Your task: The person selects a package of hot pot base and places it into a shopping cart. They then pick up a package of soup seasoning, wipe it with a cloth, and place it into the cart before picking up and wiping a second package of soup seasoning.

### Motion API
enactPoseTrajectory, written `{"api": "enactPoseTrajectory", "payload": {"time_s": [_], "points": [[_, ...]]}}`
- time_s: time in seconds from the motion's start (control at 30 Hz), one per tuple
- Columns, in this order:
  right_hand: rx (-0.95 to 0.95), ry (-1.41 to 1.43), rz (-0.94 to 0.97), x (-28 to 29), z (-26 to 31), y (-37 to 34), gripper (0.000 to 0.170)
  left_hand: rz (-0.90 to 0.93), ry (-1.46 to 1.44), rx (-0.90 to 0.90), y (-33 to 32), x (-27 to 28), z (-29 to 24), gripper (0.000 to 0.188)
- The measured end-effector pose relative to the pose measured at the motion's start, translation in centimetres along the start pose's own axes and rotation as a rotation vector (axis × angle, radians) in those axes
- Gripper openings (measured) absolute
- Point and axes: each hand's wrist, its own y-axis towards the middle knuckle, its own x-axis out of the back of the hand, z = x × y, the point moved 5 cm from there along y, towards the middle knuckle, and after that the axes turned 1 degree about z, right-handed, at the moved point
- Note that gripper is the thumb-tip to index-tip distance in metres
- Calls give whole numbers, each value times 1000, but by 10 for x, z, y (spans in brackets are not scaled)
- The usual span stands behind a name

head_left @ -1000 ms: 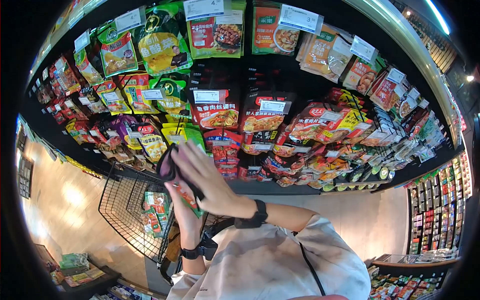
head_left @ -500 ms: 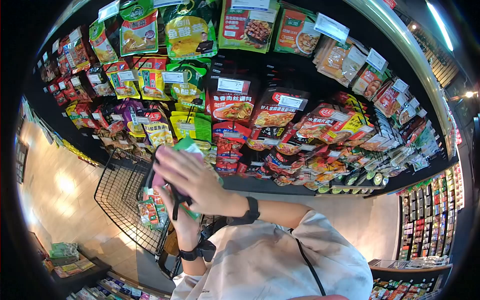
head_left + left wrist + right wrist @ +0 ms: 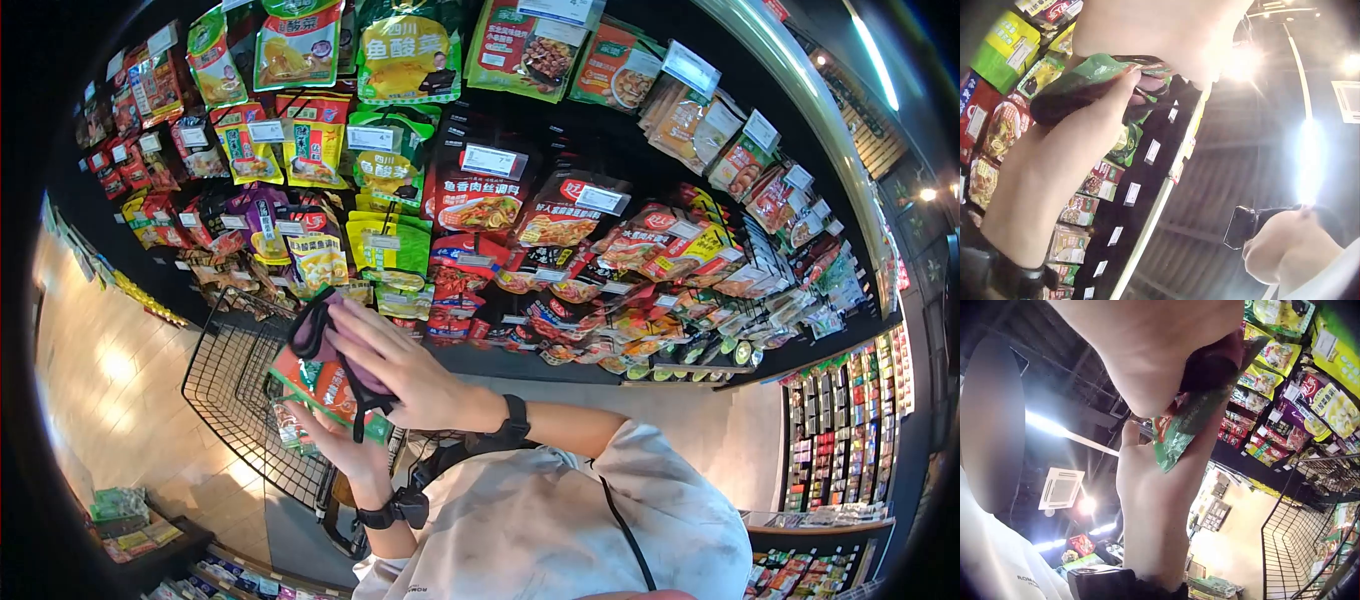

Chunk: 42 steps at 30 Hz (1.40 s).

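In the head view my left hand (image 3: 350,450) holds a red and green seasoning packet (image 3: 315,380) from below. Its thumb lies over the packet's edge in the left wrist view, beside the green foil (image 3: 1094,70). Across the packet lies a purple item with black edging and a black strap (image 3: 312,335), its kind unclear. My right hand (image 3: 425,375) rests on that item from above with fingers straight; its thumb is hidden. In the right wrist view the packet's green end (image 3: 1179,440) sticks out between the two hands.
A black wire shopping cart (image 3: 215,370) stands at the left, with packets inside. Ahead is a shelf wall of hanging packets (image 3: 480,195) with price tags. Another rack (image 3: 840,420) stands at the right, and a low display (image 3: 130,520) at the lower left.
The packet has turned its red and green face toward the head camera and shows more. The right hand has moved slightly down and right, still over the purple item. The view has swung left.
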Motion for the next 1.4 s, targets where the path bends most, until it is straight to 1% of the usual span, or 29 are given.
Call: {"api": "enactPoseTrajectory", "payload": {"time_s": [0.03, 0.13, 0.17, 0.27, 0.3, 0.4, 0.43, 0.47, 0.53, 0.6, 0.63, 0.67, 0.73, 0.8, 0.83, 0.87, 0.9, 0.97, 1.0, 1.03, 1.07, 1.1, 1.17, 1.2, 1.23, 1.27, 1.33, 1.37, 1.4], "points": [[-52, 39, -67, 4, 0, -2, 95, 34, 36, 36, -2, -6, 5, 73], [40, 132, -134, -5, -6, -25, 94, 33, 196, -78, -2, -10, 11, 64], [86, 143, -142, -2, 7, -29, 87, 29, 213, -112, -1, -12, 11, 63], [151, 133, 26, -7, 16, -50, 78, 0, 106, -192, 14, -17, 4, 58], [175, 133, -6, -1, 20, -53, 63, -5, 71, -246, 9, -23, 5, 57], [232, 4, -108, 18, -6, -59, 55, 247, 41, -33, 3, -34, 25, 56], [188, -44, -134, 37, -16, -58, 70, 157, 95, -38, 0, -41, 34, 56], [115, -43, -208, 58, -24, -57, 68, 229, 110, 2, -3, -43, 42, 51], [-109, 119, -360, 94, -43, -64, 56, 249, 249, -38, -20, -62, 54, 47], [-223, 268, -501, 106, -71, -78, 43, 198, 276, -112, -41, -80, 68, 46], [-285, 443, -472, 111, -75, -86, 41, 196, 317, -139, -48, -85, 76, 45], [-499, 778, -360, 110, -81, -98, 47, 191, 359, -166, -53, -89, 84, 45], [-454, 1178, -240, 112, -78, -114, 51, 201, 408, -221, -57, -100, 98, 46], [-429, 1115, -249, 133, -77, -130, 50, 252, 497, -282, -64, -119, 109, 48], [-421, 1062, -227, 146, -77, -139, 49, 305, 555, -404, -69, -131, 114, 53], [-414, 1010, -203, 154, -77, -146, 49, 318, 628, -478, -76, -142, 120, 66], [-343, 982, -323, 159, -83, -152, 43, 326, 652, -533, -78, -145, 129, 73], [-164, 518, -449, 188, -72, -160, 43, 370, 676, -599, -86, -157, 147, 90], [-74, 284, -512, 200, -65, -165, 43, 440, 697, -594, -99, -164, 157, 82], [-47, 313, -487, 200, -65, -171, 43, 487, 568, -531, -104, -166, 170, 74], [11, 320, -314, 197, -63, -174, 54, 530, 436, -466, -108, -167, 181, 68], [40, 271, -243, 196, -57, -183, 62, 451, 207, 39, -111, -147, 199, 63], [83, 175, -143, 197, -51, -195, 83, 514, 410, -127, -120, -150, 210, 62], [96, 212, -160, 204, -52, -199, 83, 557, 276, 14, -122, -154, 220, 60], [109, 247, -174, 214, -54, -201, 83, 614, 279, 62, -130, -161, 225, 63], [120, 286, -183, 223, -56, -204, 83, 584, 252, 62, -137, -170, 230, 64], [112, 291, -197, 231, -67, -207, 81, 524, 386, 43, -155, -176, 239, 65], [44, 182, -251, 240, -65, -205, 80, 525, 435, 20, -166, -181, 247, 67], [-22, 80, -298, 250, -62, -203, 80, 520, 552, -18, -156, -163, 260, 68]]}}
